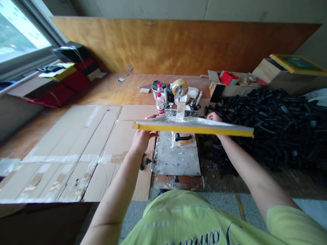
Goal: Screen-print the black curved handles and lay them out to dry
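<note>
A screen-printing frame [194,128] with a yellow front edge is raised above a flat metal plate [176,158]. My left hand [142,139] is at the frame's left end, with fingertips showing above it and the thumb below; the frame hides its middle. Beyond the frame's right part, my right hand [214,117] has curled fingers beside the black parts; what they hold, if anything, is hidden. On the plate lies a black handle-like part [183,137], with a small orange-brown strip [185,143] just in front of it. A clamp bar [181,110] stands behind the frame.
Flattened cardboard [99,143] covers the left of the table. Bottles with red caps [159,102] and a tape roll [180,87] stand behind the clamp. A large heap of black parts [265,126] fills the right side. An open carton [230,89] sits behind it.
</note>
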{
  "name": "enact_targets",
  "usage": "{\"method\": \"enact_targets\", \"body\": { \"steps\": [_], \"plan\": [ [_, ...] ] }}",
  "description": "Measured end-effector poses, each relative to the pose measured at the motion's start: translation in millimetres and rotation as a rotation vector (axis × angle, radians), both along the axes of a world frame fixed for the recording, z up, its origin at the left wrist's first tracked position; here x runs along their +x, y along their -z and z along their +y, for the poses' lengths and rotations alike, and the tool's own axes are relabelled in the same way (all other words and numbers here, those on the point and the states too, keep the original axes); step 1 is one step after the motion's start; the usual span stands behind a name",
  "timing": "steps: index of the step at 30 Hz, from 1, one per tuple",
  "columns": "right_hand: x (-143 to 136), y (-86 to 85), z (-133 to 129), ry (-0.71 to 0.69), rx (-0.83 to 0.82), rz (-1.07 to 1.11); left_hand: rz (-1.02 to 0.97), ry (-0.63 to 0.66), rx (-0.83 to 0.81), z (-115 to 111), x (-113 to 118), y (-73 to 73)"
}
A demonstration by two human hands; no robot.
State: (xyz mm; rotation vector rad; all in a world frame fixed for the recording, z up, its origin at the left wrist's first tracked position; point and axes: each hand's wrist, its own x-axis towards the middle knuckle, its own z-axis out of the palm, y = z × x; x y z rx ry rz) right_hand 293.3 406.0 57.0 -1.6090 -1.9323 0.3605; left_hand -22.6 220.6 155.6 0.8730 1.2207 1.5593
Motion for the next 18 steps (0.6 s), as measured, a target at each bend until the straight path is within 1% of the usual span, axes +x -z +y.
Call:
{"method": "enact_targets", "body": {
  "steps": [1, 3, 4, 5, 6, 7, 9, 10, 11, 12, 13, 14, 15, 16, 17, 18],
  "plan": [
    [0.9, 13.9, -11.6, -0.041, -0.054, -0.014, -0.019, 0.013, 0.002, 8.0, 1.3, -4.3],
    [-9.3, 36.7, -37.4, -0.239, -0.127, -0.059, -0.069, -0.015, -0.013, 16.8, 6.8, -5.2],
    [-18.3, 43.8, -50.1, -0.353, -0.131, -0.092, -0.096, -0.052, -0.020, 16.8, 11.8, -1.2],
    [-28.3, 47.3, -62.2, -0.435, -0.119, -0.131, -0.123, -0.081, -0.041, 13.6, 18.3, 5.9],
    [-38.5, 47.5, -73.8, -0.476, -0.094, -0.169, -0.148, -0.077, -0.092, 7.4, 26.3, 15.7],
    [-48.3, 44.7, -85.4, -0.474, -0.062, -0.197, -0.171, -0.032, -0.173, -1.1, 35.5, 27.6],
    [-66.1, 33.5, -111.0, -0.426, 0.016, -0.201, -0.218, 0.129, -0.381, -22.4, 54.3, 54.3],
    [-74.0, 27.2, -125.3, -0.440, 0.061, -0.190, -0.247, 0.200, -0.466, -33.5, 62.2, 67.5],
    [-80.9, 21.6, -139.7, -0.492, 0.107, -0.176, -0.276, 0.237, -0.525, -44.2, 67.5, 79.9],
    [-86.2, 17.6, -153.2, -0.580, 0.144, -0.162, -0.296, 0.235, -0.559, -54.1, 69.3, 91.1],
    [-89.0, 15.7, -164.3, -0.679, 0.167, -0.148, -0.299, 0.210, -0.574, -63.0, 66.8, 101.4],
    [-88.4, 16.1, -171.5, -0.758, 0.172, -0.132, -0.273, 0.169, -0.586, -71.1, 59.5, 110.9],
    [-83.9, 18.9, -173.8, -0.781, 0.161, -0.116, -0.215, 0.114, -0.600, -78.7, 47.4, 120.1],
    [-75.4, 23.9, -171.0, -0.733, 0.138, -0.110, -0.132, 0.052, -0.623, -86.3, 31.1, 129.2],
    [-63.3, 30.7, -163.5, -0.620, 0.106, -0.123, -0.032, -0.016, -0.649, -93.9, 11.7, 138.4],
    [-48.9, 39.2, -152.4, -0.468, 0.065, -0.154, 0.072, -0.087, -0.691, -101.6, -9.2, 147.7]
  ]
}}
